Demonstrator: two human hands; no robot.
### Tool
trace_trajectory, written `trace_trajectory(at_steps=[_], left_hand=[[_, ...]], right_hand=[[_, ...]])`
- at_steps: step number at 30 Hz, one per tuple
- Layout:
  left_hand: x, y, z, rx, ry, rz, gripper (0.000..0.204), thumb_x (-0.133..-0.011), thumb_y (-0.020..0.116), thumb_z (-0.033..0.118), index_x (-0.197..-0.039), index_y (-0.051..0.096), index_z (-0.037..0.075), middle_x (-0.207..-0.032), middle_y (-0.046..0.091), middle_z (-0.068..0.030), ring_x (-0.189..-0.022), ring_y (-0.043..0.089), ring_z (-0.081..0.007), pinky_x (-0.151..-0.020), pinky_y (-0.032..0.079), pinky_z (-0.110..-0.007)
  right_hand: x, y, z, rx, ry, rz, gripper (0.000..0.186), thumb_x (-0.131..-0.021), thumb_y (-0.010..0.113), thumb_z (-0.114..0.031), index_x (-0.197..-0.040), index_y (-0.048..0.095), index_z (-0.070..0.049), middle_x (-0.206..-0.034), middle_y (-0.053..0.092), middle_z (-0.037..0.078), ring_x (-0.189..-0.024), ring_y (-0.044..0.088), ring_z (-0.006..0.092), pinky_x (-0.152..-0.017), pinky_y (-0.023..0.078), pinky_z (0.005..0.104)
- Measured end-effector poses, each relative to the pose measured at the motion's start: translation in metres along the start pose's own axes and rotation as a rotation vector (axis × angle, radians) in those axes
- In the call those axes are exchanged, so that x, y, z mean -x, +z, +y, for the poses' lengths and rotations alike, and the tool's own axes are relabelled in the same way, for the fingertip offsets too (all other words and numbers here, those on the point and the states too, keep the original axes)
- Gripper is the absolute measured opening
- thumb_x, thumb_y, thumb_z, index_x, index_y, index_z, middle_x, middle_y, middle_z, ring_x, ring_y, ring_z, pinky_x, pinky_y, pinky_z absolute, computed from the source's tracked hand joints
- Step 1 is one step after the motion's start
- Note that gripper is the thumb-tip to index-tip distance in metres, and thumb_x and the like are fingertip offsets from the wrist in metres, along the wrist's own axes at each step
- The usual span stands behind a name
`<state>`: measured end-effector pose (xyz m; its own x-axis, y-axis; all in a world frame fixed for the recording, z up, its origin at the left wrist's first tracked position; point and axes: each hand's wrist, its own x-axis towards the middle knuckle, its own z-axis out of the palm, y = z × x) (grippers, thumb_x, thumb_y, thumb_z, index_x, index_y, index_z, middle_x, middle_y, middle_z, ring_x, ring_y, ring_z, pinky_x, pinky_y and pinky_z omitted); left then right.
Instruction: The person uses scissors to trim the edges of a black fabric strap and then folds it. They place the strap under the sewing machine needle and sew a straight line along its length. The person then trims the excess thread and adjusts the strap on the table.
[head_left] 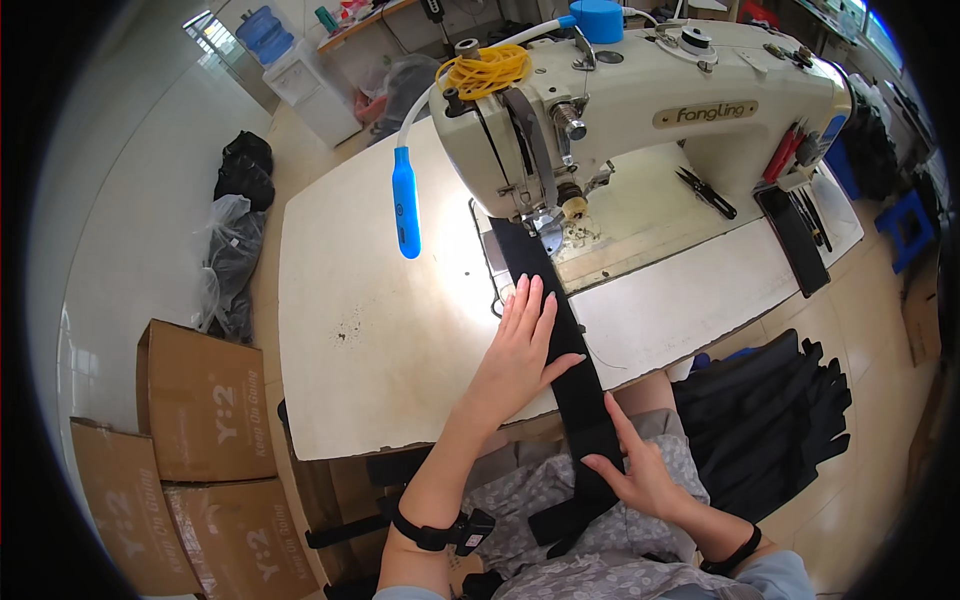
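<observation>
A long black fabric strip (pixel 583 400) runs from under the presser foot (pixel 546 232) of a white sewing machine (pixel 640 110), across the table's front edge and down to my lap. My left hand (pixel 520 335) lies flat on the strip just in front of the presser foot, fingers stretched toward it and thumb spread across the cloth. Lower down, past the table edge, my right hand (pixel 640 470) holds the strip by its right side, thumb on top; some of its fingers are hidden. The strip's near end lies folded on my lap.
A blue lamp (pixel 405 205) hangs left of the machine head. Black-handled snips (pixel 707 192) and a black tray (pixel 793 240) lie on the white table (pixel 370 390). Black fabric pieces (pixel 770 420) are piled at the right. Cardboard boxes (pixel 205 400) and black bags (pixel 235 260) stand at the left.
</observation>
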<state>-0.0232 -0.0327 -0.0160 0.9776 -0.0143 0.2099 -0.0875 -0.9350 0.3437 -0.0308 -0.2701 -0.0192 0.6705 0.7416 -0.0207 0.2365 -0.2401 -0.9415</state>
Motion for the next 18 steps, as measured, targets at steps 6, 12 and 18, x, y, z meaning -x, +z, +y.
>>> trace_trajectory(at_steps=[6,12,18], left_hand=[[0.001,0.002,-0.001,0.009,0.003,0.008,0.079,-0.086,0.069,0.039,-0.139,0.035,-0.009,-0.152,0.023,-0.0277,-0.143,0.02,-0.0413,-0.114,0.024,-0.048],[-0.001,0.0,0.0,-0.009,-0.003,0.002,0.076,-0.086,0.068,0.038,-0.138,0.037,-0.008,-0.151,0.025,-0.0276,-0.142,0.022,-0.0411,-0.114,0.024,-0.049],[-0.006,-0.002,-0.012,-0.073,0.01,0.01,0.072,-0.086,0.068,0.037,-0.136,0.04,-0.006,-0.149,0.031,-0.0252,-0.142,0.025,-0.0382,-0.115,0.023,-0.05]], right_hand=[[0.003,0.006,0.01,-0.04,0.035,0.008,0.081,-0.09,0.068,-0.023,-0.151,0.018,-0.001,-0.06,0.05,0.012,-0.045,0.047,0.0183,-0.046,0.039,0.0303],[0.003,0.009,0.014,-0.051,0.013,0.031,0.081,-0.09,0.068,-0.023,-0.151,0.019,-0.003,-0.06,0.049,0.011,-0.046,0.048,0.0184,-0.047,0.039,0.0305],[-0.009,0.006,-0.004,0.001,0.075,-0.01,0.08,-0.091,0.067,-0.022,-0.151,0.017,-0.005,-0.063,0.053,0.015,-0.047,0.052,0.0249,-0.048,0.041,0.034]])
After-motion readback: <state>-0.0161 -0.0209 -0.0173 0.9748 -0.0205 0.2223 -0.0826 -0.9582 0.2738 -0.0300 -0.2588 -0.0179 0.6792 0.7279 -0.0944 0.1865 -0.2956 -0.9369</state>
